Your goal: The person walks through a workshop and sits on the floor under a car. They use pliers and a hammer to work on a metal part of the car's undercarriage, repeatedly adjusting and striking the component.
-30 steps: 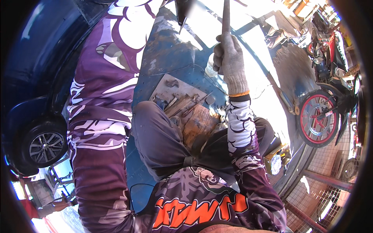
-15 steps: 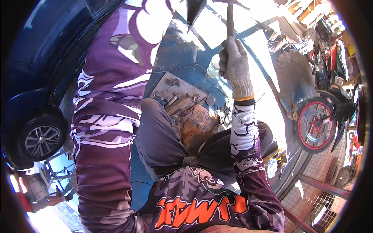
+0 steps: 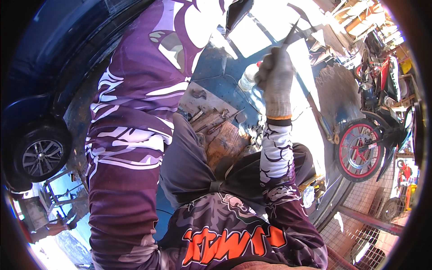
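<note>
My right hand (image 3: 275, 76), in a grey knit glove with an orange cuff edge, is closed around the handle of a hammer (image 3: 292, 33). The hammer is tilted up and to the right, and its thin dark head is at the bright top of the picture. My left arm (image 3: 135, 108), in a purple and white sleeve, stretches up past the upper edge, so its hand is out of sight. Beside the end of that sleeve hangs a dark, pointed piece (image 3: 237, 15); what holds it is hidden.
Between my legs are a wooden block (image 3: 225, 146) and a grey board (image 3: 198, 96) with scraps and tools. A whitish container (image 3: 247, 78) stands near my right hand. A dark blue car (image 3: 31, 90) is at left, a motorcycle with a red-rimmed wheel (image 3: 360, 150) at right.
The hammer has tipped from upright to leaning right, its head swinging right. My right hand is slightly lower. The left sleeve and the dark pointed piece have shifted right in the picture.
</note>
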Available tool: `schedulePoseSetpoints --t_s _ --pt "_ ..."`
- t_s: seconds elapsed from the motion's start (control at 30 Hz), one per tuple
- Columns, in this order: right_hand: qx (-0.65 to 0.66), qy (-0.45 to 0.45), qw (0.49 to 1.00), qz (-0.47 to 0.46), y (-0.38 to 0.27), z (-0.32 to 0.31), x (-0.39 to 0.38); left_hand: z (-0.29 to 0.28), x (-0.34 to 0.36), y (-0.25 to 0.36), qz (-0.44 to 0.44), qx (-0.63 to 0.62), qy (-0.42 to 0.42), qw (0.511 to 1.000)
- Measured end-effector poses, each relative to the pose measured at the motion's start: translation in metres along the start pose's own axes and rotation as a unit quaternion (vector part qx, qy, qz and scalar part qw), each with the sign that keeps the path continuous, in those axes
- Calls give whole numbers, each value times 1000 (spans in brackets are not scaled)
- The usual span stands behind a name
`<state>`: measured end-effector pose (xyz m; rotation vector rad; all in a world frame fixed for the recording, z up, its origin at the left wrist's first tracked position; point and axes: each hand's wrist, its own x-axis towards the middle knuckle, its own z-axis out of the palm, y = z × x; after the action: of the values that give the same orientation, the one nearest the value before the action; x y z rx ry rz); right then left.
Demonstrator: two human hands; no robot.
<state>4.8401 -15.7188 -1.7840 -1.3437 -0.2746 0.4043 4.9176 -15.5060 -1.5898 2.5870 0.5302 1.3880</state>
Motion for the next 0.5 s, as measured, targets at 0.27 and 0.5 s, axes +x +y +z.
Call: schedulePoseSetpoints --t_s 0.27,0.5 --pt "-70 -64 995 36 -5 -6 7 -9 -5 -10 12 -3 6 1000" --pt "44 -68 997 7 0 1 5 -10 -3 -9 1 8 -4 1000"
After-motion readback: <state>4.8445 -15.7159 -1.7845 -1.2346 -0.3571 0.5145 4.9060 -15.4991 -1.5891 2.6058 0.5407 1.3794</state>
